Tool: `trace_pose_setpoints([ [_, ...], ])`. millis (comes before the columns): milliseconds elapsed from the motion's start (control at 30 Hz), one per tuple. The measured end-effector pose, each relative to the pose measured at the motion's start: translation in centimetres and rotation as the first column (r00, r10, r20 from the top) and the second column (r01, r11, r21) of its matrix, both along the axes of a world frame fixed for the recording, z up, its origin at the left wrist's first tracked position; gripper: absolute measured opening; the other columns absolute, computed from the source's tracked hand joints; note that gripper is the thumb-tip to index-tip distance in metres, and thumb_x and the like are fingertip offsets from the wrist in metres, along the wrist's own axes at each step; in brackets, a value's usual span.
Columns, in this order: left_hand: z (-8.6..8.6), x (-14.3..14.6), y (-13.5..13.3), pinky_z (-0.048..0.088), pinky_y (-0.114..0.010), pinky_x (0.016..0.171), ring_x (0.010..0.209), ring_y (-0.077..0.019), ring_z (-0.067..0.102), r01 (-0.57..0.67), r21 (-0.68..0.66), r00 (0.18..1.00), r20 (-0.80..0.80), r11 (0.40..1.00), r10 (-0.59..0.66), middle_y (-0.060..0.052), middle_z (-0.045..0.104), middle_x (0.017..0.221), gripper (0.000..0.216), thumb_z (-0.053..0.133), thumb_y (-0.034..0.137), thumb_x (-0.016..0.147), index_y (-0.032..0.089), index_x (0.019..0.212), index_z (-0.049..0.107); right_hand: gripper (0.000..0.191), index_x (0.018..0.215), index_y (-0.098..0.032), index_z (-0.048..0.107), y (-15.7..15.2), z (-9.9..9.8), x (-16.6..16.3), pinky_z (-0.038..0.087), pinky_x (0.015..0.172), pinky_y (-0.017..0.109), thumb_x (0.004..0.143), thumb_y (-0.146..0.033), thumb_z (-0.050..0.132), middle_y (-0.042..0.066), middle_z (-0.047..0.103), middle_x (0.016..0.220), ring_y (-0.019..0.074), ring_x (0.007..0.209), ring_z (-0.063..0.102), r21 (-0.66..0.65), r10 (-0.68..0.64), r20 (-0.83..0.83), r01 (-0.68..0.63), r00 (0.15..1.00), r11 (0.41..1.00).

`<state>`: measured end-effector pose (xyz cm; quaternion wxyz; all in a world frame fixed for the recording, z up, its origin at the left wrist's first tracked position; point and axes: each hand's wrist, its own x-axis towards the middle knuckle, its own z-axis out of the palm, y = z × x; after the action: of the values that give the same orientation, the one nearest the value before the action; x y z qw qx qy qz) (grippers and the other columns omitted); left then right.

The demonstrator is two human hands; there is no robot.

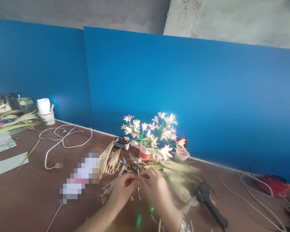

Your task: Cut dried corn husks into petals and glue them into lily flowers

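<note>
My left hand [122, 188] and my right hand [154, 188] meet over the brown table [26, 199], fingers pinched together on a small pale strip of dried husk [138, 180] held between them. Loose dried husk leaves [111, 159] lie just beyond the hands. Scissors [127, 165] rest on the husks behind my fingers. A red paper cup [144, 150] holds a bunch of cream husk flowers [151, 130] on green stems, straight ahead of the hands.
A black glue gun [209, 201] lies right of my right hand. White cables [62, 138] loop at left and right. A white cup [47, 116] and more husks sit far left, a red object [273, 184] far right. Blue panels [183, 96] back the table.
</note>
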<state>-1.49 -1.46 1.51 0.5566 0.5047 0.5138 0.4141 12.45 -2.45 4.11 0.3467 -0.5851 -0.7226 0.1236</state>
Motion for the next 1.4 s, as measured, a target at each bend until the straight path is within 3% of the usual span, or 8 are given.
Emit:
trace_pose_setpoints([
  [867,-0.7,-0.1,0.2,0.032,-0.021,0.041,0.037,-0.0114,0.044,0.029,0.021,0.999,0.022,0.999,-0.029,0.006,0.049,0.040,0.024,0.063,0.044,0.070,0.020,0.066,0.064,0.015,0.072,-0.021,0.063,0.4,-0.2,0.3,0.044,0.067,0.026,0.073,-0.009,0.053,0.001,0.066,0.074,0.0176,0.073,0.060,-0.021,-0.002,-0.069,0.001,0.998,1.000],
  [1000,-1.3,-0.2,0.5,0.033,-0.021,0.041,0.036,-0.0109,0.043,0.008,0.014,0.999,0.041,1.000,-0.008,0.005,0.050,0.040,0.024,0.063,0.042,0.071,0.018,0.066,0.063,0.019,0.084,-0.020,0.063,0.4,0.0,0.7,0.046,0.072,0.028,0.073,-0.010,0.053,0.004,0.065,0.084,0.0195,0.082,0.060,0.048,0.017,-0.049,-0.015,0.999,0.999],
  [1133,-1.5,-0.5,0.8,0.033,-0.020,0.040,0.036,-0.0110,0.045,-0.073,0.034,0.996,0.060,0.997,0.071,0.005,0.052,0.041,0.023,0.064,0.041,0.070,0.018,0.065,0.062,0.018,0.086,-0.019,0.062,0.7,-0.1,1.2,0.047,0.072,0.030,0.075,-0.012,0.050,0.006,0.065,0.086,0.0211,0.084,0.060,0.098,-0.072,-0.031,0.074,0.997,0.992],
  [1233,-0.9,-1.0,0.9,0.032,-0.020,0.038,0.036,-0.0112,0.045,-0.150,0.046,0.986,0.082,0.988,0.146,0.004,0.053,0.042,0.027,0.066,0.044,0.068,0.018,0.067,0.064,0.016,0.075,-0.019,0.063,0.6,-0.4,1.0,0.044,0.066,0.028,0.074,-0.012,0.049,0.005,0.067,0.075,0.0201,0.073,0.060,-0.032,-0.086,0.033,0.087,0.996,0.996],
  [1333,-0.3,-1.4,1.0,0.033,-0.020,0.038,0.038,-0.0115,0.046,-0.209,0.089,0.976,0.085,0.974,0.202,0.002,0.056,0.043,0.032,0.068,0.048,0.067,0.017,0.068,0.066,0.020,0.067,-0.021,0.066,0.0,-1.0,0.0,0.039,0.058,0.024,0.071,-0.009,0.050,0.002,0.067,0.067,0.0170,0.063,0.059,-0.227,0.039,0.114,-0.012,0.993,0.974],
  [1400,0.0,-1.5,1.1,0.034,-0.020,0.037,0.038,-0.0115,0.047,-0.234,0.093,0.969,0.096,0.968,0.226,0.001,0.058,0.045,0.035,0.069,0.050,0.066,0.016,0.068,0.067,0.022,0.065,-0.021,0.066,-0.4,-1.6,-0.8,0.036,0.057,0.023,0.068,-0.007,0.050,0.001,0.067,0.067,0.0158,0.063,0.059,-0.274,0.108,0.147,-0.065,0.983,0.960],
])
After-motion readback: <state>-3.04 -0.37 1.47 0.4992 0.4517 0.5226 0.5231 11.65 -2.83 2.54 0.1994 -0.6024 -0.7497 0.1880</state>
